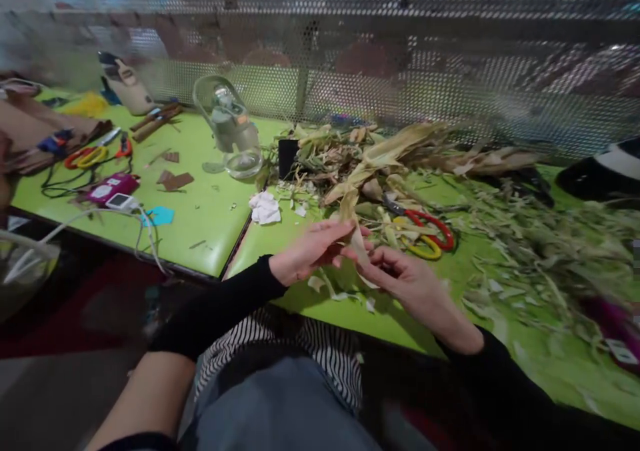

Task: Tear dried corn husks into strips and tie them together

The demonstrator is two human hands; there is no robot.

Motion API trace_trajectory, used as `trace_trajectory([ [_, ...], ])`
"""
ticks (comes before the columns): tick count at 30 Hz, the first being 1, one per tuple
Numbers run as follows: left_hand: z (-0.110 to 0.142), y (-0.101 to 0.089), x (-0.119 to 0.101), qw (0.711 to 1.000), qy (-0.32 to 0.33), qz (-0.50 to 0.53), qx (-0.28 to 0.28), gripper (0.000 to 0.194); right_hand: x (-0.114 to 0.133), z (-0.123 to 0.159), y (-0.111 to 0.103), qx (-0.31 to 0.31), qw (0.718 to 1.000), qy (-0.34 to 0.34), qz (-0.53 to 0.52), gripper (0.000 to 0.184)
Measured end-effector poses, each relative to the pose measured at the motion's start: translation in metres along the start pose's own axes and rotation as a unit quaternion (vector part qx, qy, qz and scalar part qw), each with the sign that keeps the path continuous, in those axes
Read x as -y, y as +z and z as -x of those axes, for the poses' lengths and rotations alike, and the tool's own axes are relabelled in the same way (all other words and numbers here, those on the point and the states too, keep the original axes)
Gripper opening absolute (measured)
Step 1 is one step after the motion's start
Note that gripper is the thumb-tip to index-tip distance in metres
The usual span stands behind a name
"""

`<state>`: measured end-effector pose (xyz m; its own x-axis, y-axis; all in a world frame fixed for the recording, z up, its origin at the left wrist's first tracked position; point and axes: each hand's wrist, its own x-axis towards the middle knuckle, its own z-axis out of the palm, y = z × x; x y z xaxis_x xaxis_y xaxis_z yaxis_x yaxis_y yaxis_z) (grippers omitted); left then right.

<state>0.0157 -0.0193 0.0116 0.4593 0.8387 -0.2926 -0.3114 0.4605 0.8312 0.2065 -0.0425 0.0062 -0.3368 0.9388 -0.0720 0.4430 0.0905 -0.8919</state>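
Both my hands meet over the front edge of a lime-green table (pixel 210 231). My left hand (pixel 310 254) and my right hand (pixel 407 281) pinch a pale dried corn husk strip (pixel 356 238) between their fingers. The strip rises toward a heap of dried husks and leaves (pixel 380 158) behind my hands. Small husk scraps (pixel 340 294) lie on the table under my hands. Black sleeves cover both forearms.
Red- and yellow-handled scissors (pixel 425 234) lie just behind my right hand. A crumpled white tissue (pixel 265 208), a clear glass vessel (pixel 233 128), a pink device with cables (pixel 113 188) and more scissors (pixel 93 154) sit to the left. A perforated metal screen (pixel 400 71) backs the table.
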Motion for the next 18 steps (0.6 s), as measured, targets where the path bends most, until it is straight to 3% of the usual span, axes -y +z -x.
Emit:
trace_trajectory([
  [4, -0.003, 0.004, 0.011, 0.999, -0.043, 0.021, -0.020, 0.031, -0.014, 0.010, 0.006, -0.007, 0.999, 0.007, 0.033, 0.034],
  [14, -0.027, 0.018, -0.016, 0.999, -0.014, 0.020, -0.032, 0.029, -0.002, 0.007, -0.016, -0.067, 0.997, -0.032, 0.030, 0.031],
  [18, -0.026, 0.020, -0.014, 0.998, -0.038, 0.035, -0.022, 0.030, 0.001, 0.017, -0.032, -0.026, 0.998, -0.024, 0.055, 0.030],
])
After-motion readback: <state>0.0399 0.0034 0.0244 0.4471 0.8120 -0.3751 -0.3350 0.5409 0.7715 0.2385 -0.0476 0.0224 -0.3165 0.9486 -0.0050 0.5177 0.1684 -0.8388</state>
